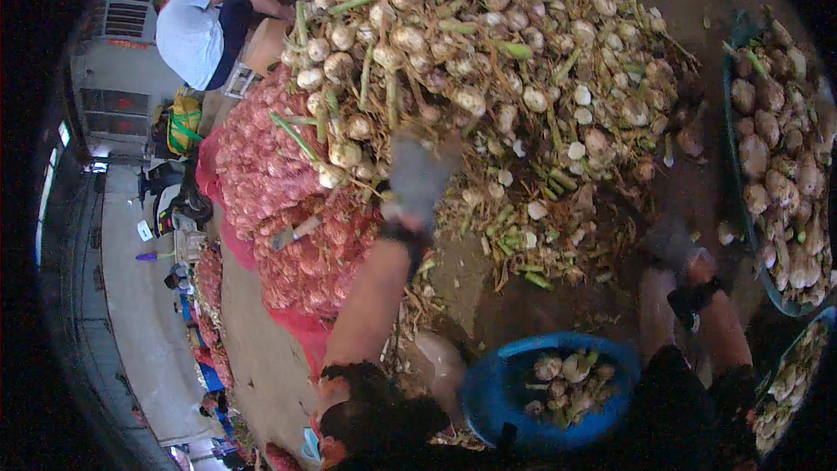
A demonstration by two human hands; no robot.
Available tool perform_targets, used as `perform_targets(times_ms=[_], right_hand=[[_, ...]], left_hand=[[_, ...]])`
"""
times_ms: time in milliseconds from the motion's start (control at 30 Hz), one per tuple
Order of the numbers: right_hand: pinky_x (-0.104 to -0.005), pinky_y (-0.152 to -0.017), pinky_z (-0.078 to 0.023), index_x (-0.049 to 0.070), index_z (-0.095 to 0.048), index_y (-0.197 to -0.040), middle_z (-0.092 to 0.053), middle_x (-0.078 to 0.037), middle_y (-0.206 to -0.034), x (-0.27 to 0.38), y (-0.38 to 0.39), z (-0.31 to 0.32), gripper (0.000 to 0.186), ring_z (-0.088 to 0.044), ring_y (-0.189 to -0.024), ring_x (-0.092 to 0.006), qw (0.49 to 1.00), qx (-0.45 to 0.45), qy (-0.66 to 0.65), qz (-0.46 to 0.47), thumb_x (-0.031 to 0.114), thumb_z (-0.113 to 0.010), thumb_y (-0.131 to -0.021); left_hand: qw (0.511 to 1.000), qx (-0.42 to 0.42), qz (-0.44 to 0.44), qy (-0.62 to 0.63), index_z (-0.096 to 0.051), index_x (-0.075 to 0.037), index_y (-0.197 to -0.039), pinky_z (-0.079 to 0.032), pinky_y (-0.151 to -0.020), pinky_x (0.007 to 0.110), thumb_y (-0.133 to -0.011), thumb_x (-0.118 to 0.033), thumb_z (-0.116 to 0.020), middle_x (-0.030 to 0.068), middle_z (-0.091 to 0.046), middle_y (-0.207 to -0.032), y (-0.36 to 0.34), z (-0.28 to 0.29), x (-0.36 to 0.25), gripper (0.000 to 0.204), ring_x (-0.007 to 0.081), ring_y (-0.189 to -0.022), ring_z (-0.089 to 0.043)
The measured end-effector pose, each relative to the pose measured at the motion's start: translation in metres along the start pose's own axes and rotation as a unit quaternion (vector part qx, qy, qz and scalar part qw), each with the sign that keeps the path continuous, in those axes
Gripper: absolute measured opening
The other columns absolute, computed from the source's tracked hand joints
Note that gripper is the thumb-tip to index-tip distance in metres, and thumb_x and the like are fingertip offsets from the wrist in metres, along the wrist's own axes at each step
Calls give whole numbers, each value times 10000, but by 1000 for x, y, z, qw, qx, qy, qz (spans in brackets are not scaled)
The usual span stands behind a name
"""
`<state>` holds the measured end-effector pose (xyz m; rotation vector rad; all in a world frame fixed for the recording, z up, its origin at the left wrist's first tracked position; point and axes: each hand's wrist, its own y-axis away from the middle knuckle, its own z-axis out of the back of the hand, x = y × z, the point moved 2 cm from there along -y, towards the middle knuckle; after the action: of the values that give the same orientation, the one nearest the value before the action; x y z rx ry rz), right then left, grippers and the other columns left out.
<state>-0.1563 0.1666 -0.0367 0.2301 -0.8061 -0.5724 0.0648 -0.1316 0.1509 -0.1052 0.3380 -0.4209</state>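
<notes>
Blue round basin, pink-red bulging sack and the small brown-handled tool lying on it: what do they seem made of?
Blue round basin: likely plastic; smooth, uniformly coloured wall with slight sheen.
Pink-red bulging sack: probably plastic netting, matte; pale contents show through.
Small brown-handled tool: grey blade perhaps metal, dull handle possibly wood; too small to be sure.

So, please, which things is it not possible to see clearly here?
All in the head view:
- Left hand: blur hides fingers and any grip.
- Right hand: blurred likewise.
- Blue basin: right side covered by dark clothing.
- Lower-right garlic: cut off by the dark lens border.
</notes>
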Motion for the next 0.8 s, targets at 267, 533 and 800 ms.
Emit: perform_targets(times_ms=[267,533,800], right_hand=[[-378,-675,-433,97,-554,-916,-571,-137,-778,6,1,-9,314,-542,-769,-313,1000,7,-23,9,267,-579,-653],[-386,-686,-431,99,-548,-944,-565,-158,-773,24,-5,5,330,-539,-776,-328,998,27,-9,59,266,-568,-660],[-374,-663,-434,122,-541,-970,-564,-153,-756,93,-11,16,324,-544,-753,-313,987,62,10,150,229,-556,-664]], left_hand=[[984,49,167,24,-463,49,-967,-462,-670,350,-614,-281,-653,188,-554,-870,-44,-34,35,519,277,-779,-560],[630,258,319,659,-484,64,-994,-450,-678,292,-698,-138,-569,109,-563,-856,110,-90,38,368,180,-738,-544],[832,363,160,388,-493,25,-1007,-417,-707,265,-733,-214,-585,82,-561,-916,151,-96,-33,375,146,-815,-521]])
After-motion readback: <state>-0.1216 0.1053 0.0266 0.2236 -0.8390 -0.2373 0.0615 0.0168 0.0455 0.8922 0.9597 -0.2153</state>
